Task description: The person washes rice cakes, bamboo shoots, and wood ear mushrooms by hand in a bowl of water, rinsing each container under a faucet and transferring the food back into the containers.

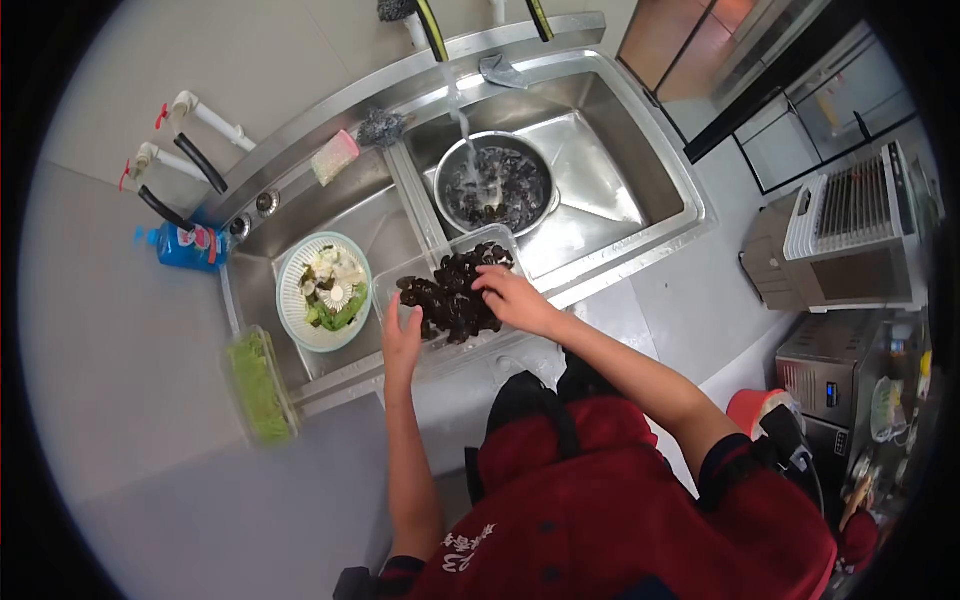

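A clear plastic tub (487, 344) straddles the front of the sink, heaped with dark, wet wood ear mushrooms (455, 300). My left hand (402, 345) is at the tub's left side, thumb and fingers apart, touching the edge of the pile. From the right, my right hand (515, 300) reaches over the tub with bent fingers on the mushrooms at the top of the heap; its fingertips are partly hidden. Just behind the tub, a metal pot (553, 205) stands in the right basin, holding water and more dark pieces. Water runs into it from a tap (432, 32).
In the left basin, a pale colander (290, 300) holds green and whitish scraps. A tub of greens (262, 385) sits at left, near a blue bottle (190, 247). A scouring pad (380, 128) and pink-white packet (335, 157) lie on the sink ledge.
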A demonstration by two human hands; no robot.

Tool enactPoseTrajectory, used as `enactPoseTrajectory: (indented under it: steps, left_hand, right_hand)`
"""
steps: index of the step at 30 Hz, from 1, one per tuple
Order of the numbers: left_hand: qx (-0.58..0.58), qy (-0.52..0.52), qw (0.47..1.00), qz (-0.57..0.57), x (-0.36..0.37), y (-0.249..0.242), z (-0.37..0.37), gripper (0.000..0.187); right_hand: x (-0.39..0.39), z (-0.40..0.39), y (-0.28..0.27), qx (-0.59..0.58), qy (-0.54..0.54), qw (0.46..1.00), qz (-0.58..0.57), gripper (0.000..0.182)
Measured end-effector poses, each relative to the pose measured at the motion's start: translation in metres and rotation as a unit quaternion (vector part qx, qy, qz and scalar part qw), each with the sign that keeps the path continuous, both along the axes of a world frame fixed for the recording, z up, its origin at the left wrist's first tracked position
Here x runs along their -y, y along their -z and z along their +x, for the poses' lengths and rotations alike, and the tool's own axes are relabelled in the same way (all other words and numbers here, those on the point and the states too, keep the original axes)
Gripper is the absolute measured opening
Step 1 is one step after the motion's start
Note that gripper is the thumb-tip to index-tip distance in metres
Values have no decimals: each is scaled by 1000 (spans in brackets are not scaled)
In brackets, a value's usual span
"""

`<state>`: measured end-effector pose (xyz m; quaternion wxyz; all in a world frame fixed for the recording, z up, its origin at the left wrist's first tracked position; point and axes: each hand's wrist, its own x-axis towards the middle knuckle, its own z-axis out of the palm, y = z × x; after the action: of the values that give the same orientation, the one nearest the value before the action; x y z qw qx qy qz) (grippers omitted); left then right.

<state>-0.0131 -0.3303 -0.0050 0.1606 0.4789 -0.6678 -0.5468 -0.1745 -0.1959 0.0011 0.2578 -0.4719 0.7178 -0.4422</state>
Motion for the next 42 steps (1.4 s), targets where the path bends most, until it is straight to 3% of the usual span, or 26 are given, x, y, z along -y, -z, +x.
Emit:
enactPoseTrajectory:
  steps: [1,3,4,5,7,9,11,12,13,14,16,17,18,19,21,23,25,27,29,32,33,34,35,38,42]
  left_hand:
    - [60,32,994,-91,3,12,7,35]
    - [3,110,945,-308,-13,-4,-9,31]
    - [-23,158,946,-281,-25,-12,-21,30]
    - [27,219,907,-359,-34,-3,-25,30]
    - [145,239,879,-386,-37,16,-17,29]
    - [140,166,914,-344,-33,24,-6,28]
    - [124,115,922,-349,-42,17,-4,24]
    - [131,77,915,-373,-52,-7,-17,22]
    - [133,66,918,-368,-62,-25,-32,22]
    - [57,20,950,-307,-72,-40,-49,21]
    - [-74,-37,990,-119,-98,-34,-97,19]
    - [-129,-48,990,12,-116,-24,-132,18]
    - [-130,-18,991,9,-125,-12,-168,23]
    - [-131,6,991,10,-129,2,-207,28]
    - [-48,-94,987,-121,-107,60,-270,37]
    - [25,-238,948,-212,-61,127,-298,48]
    - [96,-343,911,-209,-22,168,-308,44]
    - [115,-362,898,-220,3,212,-312,40]
    - [168,-342,912,-151,20,225,-307,38]
    - [251,-298,911,-138,21,226,-307,39]
    - [276,-264,917,-114,19,223,-306,40]
    - [233,-208,950,-25,23,228,-298,41]
    - [235,-215,948,-22,19,229,-298,41]
    - [180,-187,964,63,8,226,-302,41]
    - [138,-209,967,37,-7,229,-309,39]
  right_hand:
    - [-4,7,3,5,-6,1000,1,26]
    - [-10,16,14,-98,-59,985,132,27]
    - [-12,20,27,-194,-84,973,91,27]
    - [-13,22,28,-195,-93,972,90,27]
    - [-19,25,26,-265,-162,949,58,28]
    - [-20,9,3,-215,-187,956,68,23]
    - [-27,-16,-10,14,-82,996,-16,18]
    - [-30,-38,-9,70,-38,996,-38,15]
    - [-30,-66,-8,95,2,995,-17,14]
    - [-28,-96,-8,109,60,990,62,15]
    - [-11,-168,31,49,96,992,67,18]
    - [2,-201,64,-68,74,993,63,21]
    - [22,-223,72,-117,30,984,134,24]
    - [43,-244,95,-172,-41,978,109,23]
    - [93,-268,130,-240,-160,957,22,23]
    - [146,-277,148,-307,-281,909,4,22]
    - [184,-274,169,-388,-341,856,-29,26]
    - [209,-266,206,-427,-363,817,-133,35]
    - [219,-260,213,-425,-488,761,-45,34]
    - [214,-261,218,-445,-510,734,48,36]
    - [210,-263,215,-440,-517,733,47,36]
    - [206,-268,210,-412,-527,732,131,36]
    - [202,-274,206,-385,-532,723,214,36]
    - [182,-287,201,-336,-521,736,273,37]
    - [155,-283,204,-272,-455,777,340,38]
